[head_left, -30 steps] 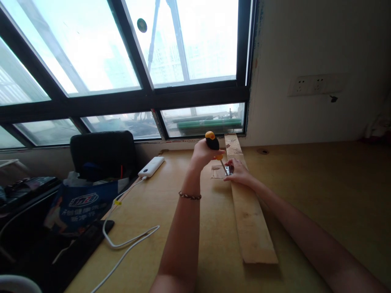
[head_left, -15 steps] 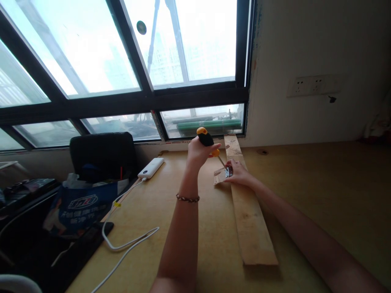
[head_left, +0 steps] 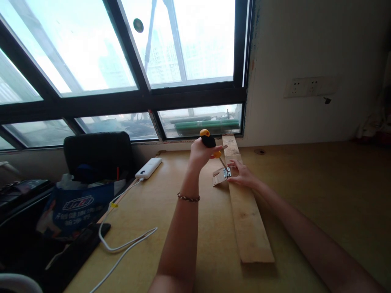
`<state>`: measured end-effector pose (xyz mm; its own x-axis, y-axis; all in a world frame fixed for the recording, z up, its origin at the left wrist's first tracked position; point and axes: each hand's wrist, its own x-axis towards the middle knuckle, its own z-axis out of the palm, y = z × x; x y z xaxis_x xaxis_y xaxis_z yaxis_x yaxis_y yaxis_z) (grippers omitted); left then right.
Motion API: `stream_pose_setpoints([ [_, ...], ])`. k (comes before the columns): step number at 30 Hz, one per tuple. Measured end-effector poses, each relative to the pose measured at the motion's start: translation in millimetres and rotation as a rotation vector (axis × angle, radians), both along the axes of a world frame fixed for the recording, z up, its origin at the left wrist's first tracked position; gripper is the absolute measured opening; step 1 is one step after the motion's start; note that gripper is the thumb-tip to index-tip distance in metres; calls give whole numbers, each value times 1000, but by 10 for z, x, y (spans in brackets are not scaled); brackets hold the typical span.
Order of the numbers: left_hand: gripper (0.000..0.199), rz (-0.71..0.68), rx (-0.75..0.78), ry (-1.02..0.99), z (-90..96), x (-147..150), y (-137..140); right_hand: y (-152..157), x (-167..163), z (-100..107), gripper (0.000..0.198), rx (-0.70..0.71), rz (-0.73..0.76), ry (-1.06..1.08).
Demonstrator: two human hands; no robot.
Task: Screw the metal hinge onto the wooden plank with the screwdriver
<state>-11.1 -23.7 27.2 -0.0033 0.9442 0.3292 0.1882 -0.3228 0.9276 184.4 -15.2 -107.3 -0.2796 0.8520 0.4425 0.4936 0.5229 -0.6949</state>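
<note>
"What's the left hand (head_left: pixel 200 154) got?"

"A screwdriver (head_left: pixel 208 139), yellow and black. The fingers are wrapped closed around its handle, and the shaft slants down to the right, its tip at that metal hinge (head_left: pixel 227 172). Whether it's seated in a screw, I can't tell; it's too small from here."

"And the right hand (head_left: pixel 242 176)?"

"Partly open. Thumb and forefinger are spread in a curve on either side of the hinge's right edge. I can't tell how firmly they're pressing, or whether they're pinching it."

"Where's the hinge, exactly?"

"Between the small piece of wood (head_left: pixel 218 178) and the long wooden plank (head_left: pixel 249 224), at the plank's left edge. The small piece sits a bit askew, and the plank lies lengthwise on the wooden table (head_left: pixel 320 195), its far end near the window (head_left: pixel 195 93)."

"Anything else on there?"

"A white power bank (head_left: pixel 148 168) over by the left edge, well apart from the hands, with a white cable (head_left: pixel 105 240) plugged in and looping along the tabletop."
</note>
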Motion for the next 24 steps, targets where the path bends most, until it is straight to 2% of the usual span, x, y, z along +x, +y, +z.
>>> stream_pose_setpoints([
  [7, 43, -37, -5, 15, -63, 57, 44, 15, 60, 6, 69, -85, 37, 86],
  [15, 41, -45, -23, 3, -136, 92, 105, -8, 68, 26, 62, -80, 25, 106],
  [24, 35, -64, -35, 8, -89, 125, 66, -8, 64, 23, 61, -78, 23, 104],
])
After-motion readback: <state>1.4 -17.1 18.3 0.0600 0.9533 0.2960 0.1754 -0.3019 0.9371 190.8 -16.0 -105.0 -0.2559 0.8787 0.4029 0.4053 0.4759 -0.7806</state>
